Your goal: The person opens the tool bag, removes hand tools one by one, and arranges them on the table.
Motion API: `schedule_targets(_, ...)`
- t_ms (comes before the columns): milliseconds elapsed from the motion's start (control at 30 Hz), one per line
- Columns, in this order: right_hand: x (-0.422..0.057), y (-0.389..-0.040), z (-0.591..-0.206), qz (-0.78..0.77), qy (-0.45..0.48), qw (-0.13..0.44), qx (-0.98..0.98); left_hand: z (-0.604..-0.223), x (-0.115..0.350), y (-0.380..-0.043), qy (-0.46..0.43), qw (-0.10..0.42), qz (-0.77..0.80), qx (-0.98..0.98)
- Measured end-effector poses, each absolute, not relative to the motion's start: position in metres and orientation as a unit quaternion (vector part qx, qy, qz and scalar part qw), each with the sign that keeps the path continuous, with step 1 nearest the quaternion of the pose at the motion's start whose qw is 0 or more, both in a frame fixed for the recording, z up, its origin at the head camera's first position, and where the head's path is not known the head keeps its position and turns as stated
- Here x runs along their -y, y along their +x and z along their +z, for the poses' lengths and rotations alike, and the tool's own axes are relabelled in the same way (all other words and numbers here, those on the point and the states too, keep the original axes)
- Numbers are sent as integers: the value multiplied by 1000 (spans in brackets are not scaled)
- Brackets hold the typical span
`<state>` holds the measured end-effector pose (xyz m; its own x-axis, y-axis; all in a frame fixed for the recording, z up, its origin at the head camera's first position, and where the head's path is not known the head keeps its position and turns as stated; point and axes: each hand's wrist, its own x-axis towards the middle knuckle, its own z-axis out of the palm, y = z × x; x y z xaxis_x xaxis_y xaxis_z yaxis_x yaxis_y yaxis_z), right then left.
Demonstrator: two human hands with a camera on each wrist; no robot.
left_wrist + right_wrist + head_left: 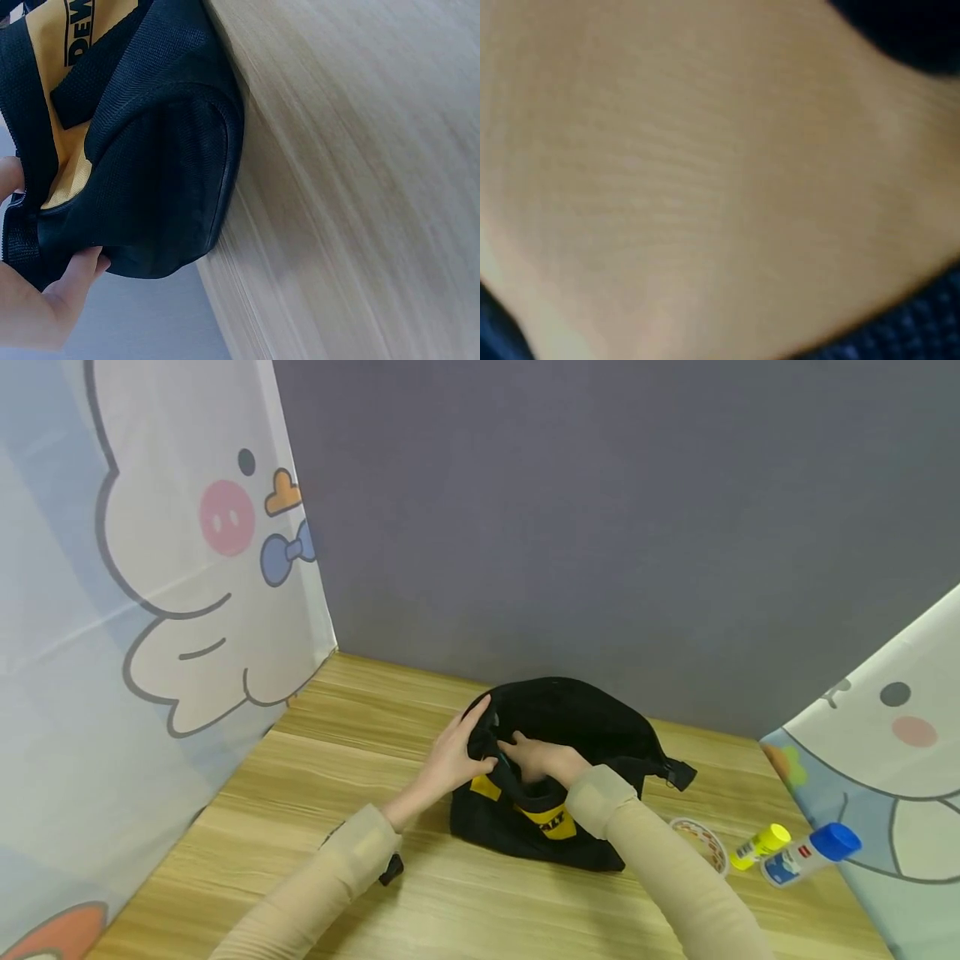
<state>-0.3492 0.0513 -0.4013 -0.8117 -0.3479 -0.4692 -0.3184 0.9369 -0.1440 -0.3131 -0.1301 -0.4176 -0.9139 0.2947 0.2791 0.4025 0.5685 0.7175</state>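
A black and yellow tool bag [517, 835] stands on the wooden table with its top unzipped. At the left end of its mouth my left hand [453, 756] pinches the rim, thumb on the near side and fingers over the far side. The left wrist view has the bag's black end panel [169, 180] and the thumb against its edge. My right hand [543, 760] reaches down into the mouth, its fingers partly hidden by the front wall; I cannot tell what they hold. Blurred skin fills the right wrist view, with dark woven fabric [900, 326] at a corner.
Right of the bag lie a roll of tape [701, 843], a yellow glue stick [761, 847] and a white glue stick with a blue cap [810, 856]. A grey panel [570, 527] rises behind the table, and printed cloth [180, 635] hangs at the left.
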Motion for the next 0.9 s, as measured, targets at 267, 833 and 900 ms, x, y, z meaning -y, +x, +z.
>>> schedule_targets(267, -51, -356, -411, 33, -216, 258, -941, -420, 128, -314, -196, 63, -415, 886)
schedule_targets(833, -62, -365, -404, 16, -194, 264, -945, -418, 131, -315, -195, 68, -415, 886)
schedule_targets(900, -63, -366, -404, 8, -195, 267, -944, -419, 131, -315, -193, 66, -415, 887)
